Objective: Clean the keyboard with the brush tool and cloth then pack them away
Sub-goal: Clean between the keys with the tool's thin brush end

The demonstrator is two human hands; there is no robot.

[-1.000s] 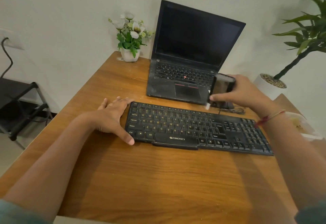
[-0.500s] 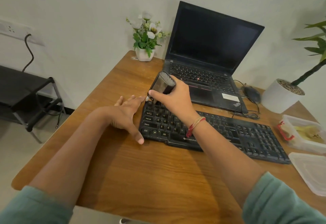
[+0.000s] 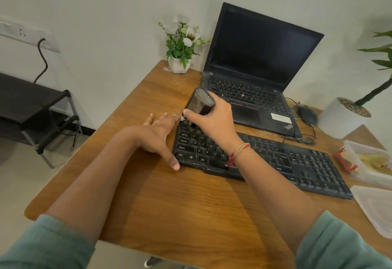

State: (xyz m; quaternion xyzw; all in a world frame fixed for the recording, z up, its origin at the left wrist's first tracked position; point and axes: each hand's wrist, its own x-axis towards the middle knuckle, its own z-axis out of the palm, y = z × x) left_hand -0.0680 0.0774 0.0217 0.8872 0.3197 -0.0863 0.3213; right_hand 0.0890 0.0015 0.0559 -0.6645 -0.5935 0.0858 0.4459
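Right hand (image 3: 214,120) has its grip wrapped round the chunky black brush tool (image 3: 199,103), tip on the black plastic keyboard's (image 3: 297,162) far-left keys, rows running off rightward. Left hand (image 3: 158,137), fingers spread flat, sits against that end.

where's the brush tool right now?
Head view, centre: the brush tool is gripped in the right hand over the far-left corner of the keyboard, just in front of the laptop, beside the left hand.
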